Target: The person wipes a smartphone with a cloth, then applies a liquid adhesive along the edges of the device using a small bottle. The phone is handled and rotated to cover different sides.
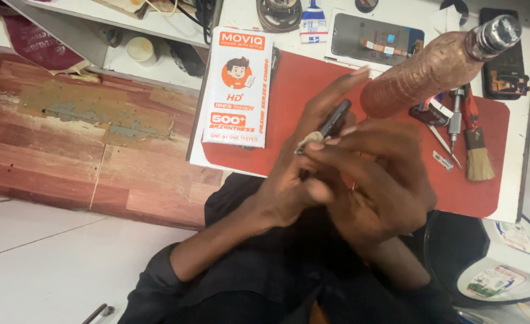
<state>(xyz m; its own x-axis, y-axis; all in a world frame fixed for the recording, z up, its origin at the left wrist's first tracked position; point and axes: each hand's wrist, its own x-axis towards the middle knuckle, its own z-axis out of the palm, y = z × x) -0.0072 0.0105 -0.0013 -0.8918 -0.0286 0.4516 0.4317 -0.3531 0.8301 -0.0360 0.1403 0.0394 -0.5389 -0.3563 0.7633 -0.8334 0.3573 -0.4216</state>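
Black phone (335, 119) pinched between both curled hands (337, 174).

Black long-sleeved top; sleeve (157, 282) pushed up forearm; hands (337, 174) bare.

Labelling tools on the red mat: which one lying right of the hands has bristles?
The brush at the mat's right edge: pale bristle tuft, reddish handle. The screwdriver and tweezers beside it are bare metal.

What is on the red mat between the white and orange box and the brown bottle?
In the head view, the person's two hands are there, left hand and right hand, holding a small dark tool above the red mat, between the box and bottle.
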